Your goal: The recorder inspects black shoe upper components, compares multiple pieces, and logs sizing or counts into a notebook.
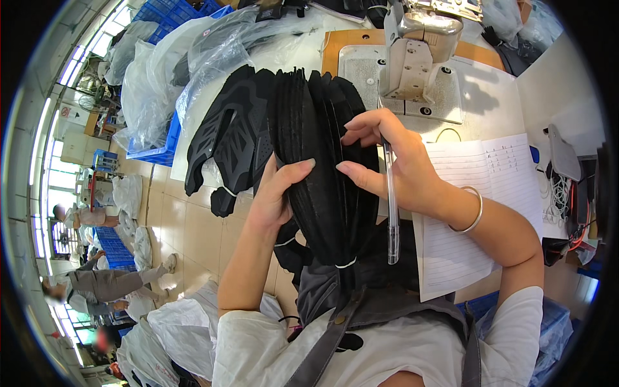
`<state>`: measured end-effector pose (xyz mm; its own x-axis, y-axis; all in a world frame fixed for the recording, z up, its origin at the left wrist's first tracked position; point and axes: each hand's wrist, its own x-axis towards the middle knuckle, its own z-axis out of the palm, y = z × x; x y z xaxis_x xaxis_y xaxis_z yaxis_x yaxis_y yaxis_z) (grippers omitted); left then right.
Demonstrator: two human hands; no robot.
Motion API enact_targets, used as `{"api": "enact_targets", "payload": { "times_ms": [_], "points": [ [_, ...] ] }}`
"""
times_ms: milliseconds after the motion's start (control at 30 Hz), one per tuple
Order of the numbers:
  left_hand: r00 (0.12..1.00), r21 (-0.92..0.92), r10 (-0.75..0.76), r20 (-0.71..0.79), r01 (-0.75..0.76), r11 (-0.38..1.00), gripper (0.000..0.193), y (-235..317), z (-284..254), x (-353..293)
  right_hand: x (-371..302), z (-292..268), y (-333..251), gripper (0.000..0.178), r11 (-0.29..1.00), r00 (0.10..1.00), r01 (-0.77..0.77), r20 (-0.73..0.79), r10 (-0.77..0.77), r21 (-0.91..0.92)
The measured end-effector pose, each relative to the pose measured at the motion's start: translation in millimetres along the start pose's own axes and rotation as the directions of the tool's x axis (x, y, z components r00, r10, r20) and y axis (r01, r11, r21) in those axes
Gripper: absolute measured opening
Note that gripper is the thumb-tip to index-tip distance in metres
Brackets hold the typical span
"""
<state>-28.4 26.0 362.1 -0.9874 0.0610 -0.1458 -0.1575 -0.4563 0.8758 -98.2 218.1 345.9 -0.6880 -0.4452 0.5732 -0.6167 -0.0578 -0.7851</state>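
Observation:
A thick bundle of flat black pieces, which look like shoe uppers (300,174), stands edge-on in front of my body, its layers fanned at the top. A thin white tie (346,264) binds its lower end. My left hand (278,193) is closed round its left side, thumb across the front layers. On the right side, my right hand (393,158) has its thumb and fingertips bent at the layers' edges. A clear pen (392,213) is tucked between its fingers and hangs downward. More tied black patterned pieces (235,142) lie left of the bundle.
A sewing machine (416,58) stands on the table beyond my hands. An open lined notebook (474,187) lies under my right forearm. Plastic bags (155,77) and a blue crate (161,145) are at the left. Other people (97,284) are farther left.

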Motion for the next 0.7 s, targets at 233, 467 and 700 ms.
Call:
{"api": "enact_targets", "payload": {
  "times_ms": [233, 467, 700],
  "points": [
    [0.997, 0.094, 0.014, -0.079, -0.006, 0.996, 0.053, 1, 15, 1, 5, 1, -11, 0.053, 0.994, 0.997, -0.074, 0.025, 0.076, -0.081],
    [0.995, 0.028, 0.006, -0.104, -0.004, 1.0, 0.054, -2, 9, 0, 5, -6, -11, 0.054, 0.988, 0.982, -0.154, 0.115, 0.151, 0.013],
    [0.994, -0.135, 0.043, -0.101, -0.057, 0.989, 0.058, -9, 3, -7, -1, 5, -2, 0.051, 0.958, 0.985, -0.113, -0.096, 0.142, 0.265]
  ]
}}
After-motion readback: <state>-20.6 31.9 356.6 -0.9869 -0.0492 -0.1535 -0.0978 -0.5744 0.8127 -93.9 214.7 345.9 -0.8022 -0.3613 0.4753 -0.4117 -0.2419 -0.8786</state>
